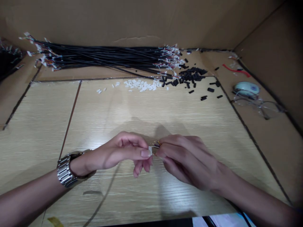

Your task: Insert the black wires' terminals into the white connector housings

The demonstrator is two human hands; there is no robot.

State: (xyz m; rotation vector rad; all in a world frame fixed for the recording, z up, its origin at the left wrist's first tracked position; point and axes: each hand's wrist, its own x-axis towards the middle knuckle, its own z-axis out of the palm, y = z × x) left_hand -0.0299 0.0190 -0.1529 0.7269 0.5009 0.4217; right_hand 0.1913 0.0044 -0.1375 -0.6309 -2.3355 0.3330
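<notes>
Between thumb and fingers, my left hand (129, 153) pinches a small white connector housing (150, 150) over the middle of the table. Facing it, my right hand (187, 159) is closed on the thin coloured wires (156, 144) of a cable. The wire tips lie right at the connector; whether any sits inside it I cannot tell. Part of a black cable (233, 205) shows below my right forearm. Farther back lies a loose pile of white connector housings (142, 85), beside many short black sleeve pieces (193, 75).
A thick bundle of black cables (106, 56) with wired ends lies along the cardboard back wall (142, 22). On the right cardboard strip are a pale green computer mouse (246, 88), eyeglasses (270, 108) and a red strip (236, 70). More dark cables (9, 60) lie far left.
</notes>
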